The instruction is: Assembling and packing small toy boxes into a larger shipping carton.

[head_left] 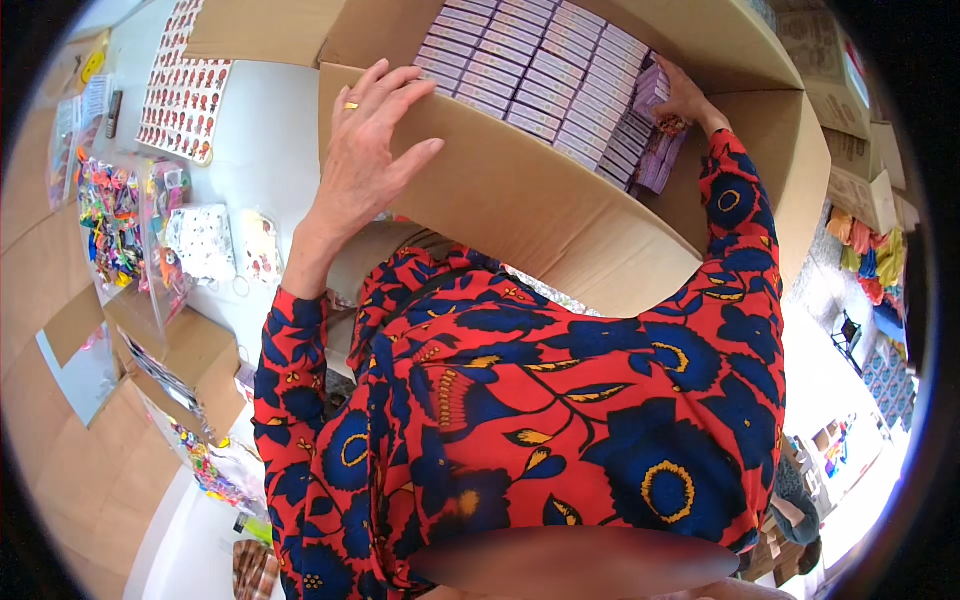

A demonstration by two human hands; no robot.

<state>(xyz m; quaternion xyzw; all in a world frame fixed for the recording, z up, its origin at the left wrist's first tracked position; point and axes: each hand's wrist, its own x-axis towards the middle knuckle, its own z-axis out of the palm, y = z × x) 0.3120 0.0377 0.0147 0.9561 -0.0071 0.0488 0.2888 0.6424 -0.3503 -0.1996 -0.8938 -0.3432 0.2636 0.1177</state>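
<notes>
A large open cardboard box [480, 170] stands in front of me, with rows of small flat purple boxes [530, 70] packed tightly inside. My left hand [372, 150] lies at the near left edge of the carton, its fingers spread and the tips over the rim. My right hand [688, 98] reaches into the carton's right side. Its fingers curl round a short stack of purple boxes [652, 92] at the end of the rows; part of the grip is hidden. Lower boxes [658, 165] show just below that hand.
On the white surface at left lie sheets of small red figures [185, 110], a clear bag of colourful pieces [115, 220] and a white printed packet [200, 243]. A smaller open carton [200, 350] sits lower left. More cartons [830, 80] and coloured cloths [870, 250] are at right.
</notes>
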